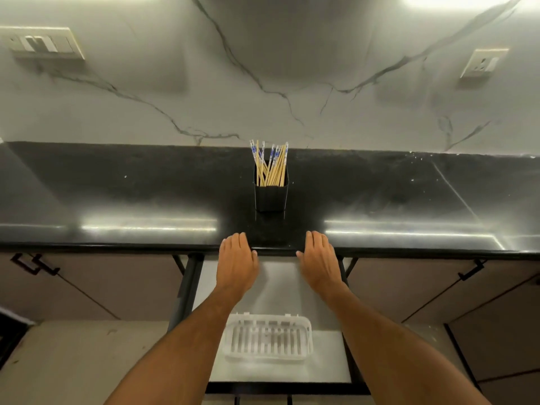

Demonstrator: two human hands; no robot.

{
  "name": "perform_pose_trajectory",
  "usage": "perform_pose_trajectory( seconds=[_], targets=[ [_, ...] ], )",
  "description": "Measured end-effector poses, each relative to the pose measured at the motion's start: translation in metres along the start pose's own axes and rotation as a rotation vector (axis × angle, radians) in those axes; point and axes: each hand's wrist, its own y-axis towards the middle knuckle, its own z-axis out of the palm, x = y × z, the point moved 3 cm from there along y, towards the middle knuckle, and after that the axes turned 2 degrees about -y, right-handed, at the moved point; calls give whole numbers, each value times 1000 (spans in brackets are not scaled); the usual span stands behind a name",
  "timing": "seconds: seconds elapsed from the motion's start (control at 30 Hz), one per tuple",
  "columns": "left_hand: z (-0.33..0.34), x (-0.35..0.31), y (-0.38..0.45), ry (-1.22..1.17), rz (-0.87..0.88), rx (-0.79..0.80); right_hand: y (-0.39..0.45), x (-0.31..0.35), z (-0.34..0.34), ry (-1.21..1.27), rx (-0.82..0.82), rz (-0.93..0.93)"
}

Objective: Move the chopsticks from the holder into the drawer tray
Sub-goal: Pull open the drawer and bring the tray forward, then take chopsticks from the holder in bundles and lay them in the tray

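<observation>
chopsticks (270, 166) standing in black holder (271, 197) on counter | left hand (237, 263), right hand (318, 260) resting flat, holding nothing — reach step pending | next: gripping a bundle, lowering into white tray (267, 337) in open drawer (280, 372)

countertop (117, 194): black polished stone, runs full width just under & beyond the fingertips; light glare strips L & R of the fingers
backsplash (292, 83): white marble w/ grey veins, well beyond the fingertips
switch plate (43, 42): on wall, far upper L of the fingers; several rockers
socket (483, 63): on wall, far upper R of the fingers
cabinet doors (87, 285): greyish-brown, below counter edge, both sides of the fingers
cabinet handles (35, 266): black bars, one L, one R (472, 270)
floor (73, 355): beige, low L
</observation>
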Motion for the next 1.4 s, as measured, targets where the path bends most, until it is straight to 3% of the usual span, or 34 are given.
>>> perform_pose_trajectory(
  seconds=[0.33, 0.57, 0.87, 1.4],
  targets=[
    [-60, -44, 95, 49, 147, -150, 95, 22, -74, -5, -168, -85],
    [-70, -39, 157, -19, 179, -169, 161, 44, -73, 64, -163, -92],
    [-50, -18, 249, -266, 35, -85, 256, 82, -38, 366, -85, 38],
    [8, -2, 342, -772, -178, 19, 331, 94, 8, 515, -156, 135]
  ],
)
